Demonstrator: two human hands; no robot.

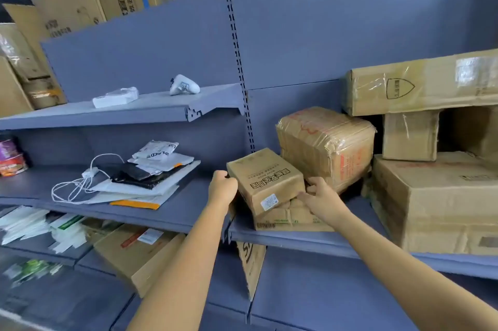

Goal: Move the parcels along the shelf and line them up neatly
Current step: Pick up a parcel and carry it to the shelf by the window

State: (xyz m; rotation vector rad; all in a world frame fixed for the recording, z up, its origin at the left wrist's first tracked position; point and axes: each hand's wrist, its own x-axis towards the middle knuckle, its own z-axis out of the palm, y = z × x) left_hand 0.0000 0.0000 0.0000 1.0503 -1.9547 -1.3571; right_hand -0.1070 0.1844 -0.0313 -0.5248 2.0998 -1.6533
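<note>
Your left hand (pixel 222 186) presses against the left side of a small cardboard box (pixel 265 180), fingers curled closed against its edge. Your right hand (pixel 319 197) sits at the box's lower right corner, fingers bent and gripping there. The box sits tilted on top of a flatter carton (pixel 291 219) at the left end of the right-hand shelf (pixel 310 240). Just behind it stands a tape-wrapped parcel (pixel 327 146), and to the right a large carton (pixel 436 204) carries a smaller box (pixel 409 135) under a long box (pixel 420 87). On the left shelf (pixel 172 212), well apart, lie flat mailers (pixel 140 189) and a white cable (pixel 78 182).
</note>
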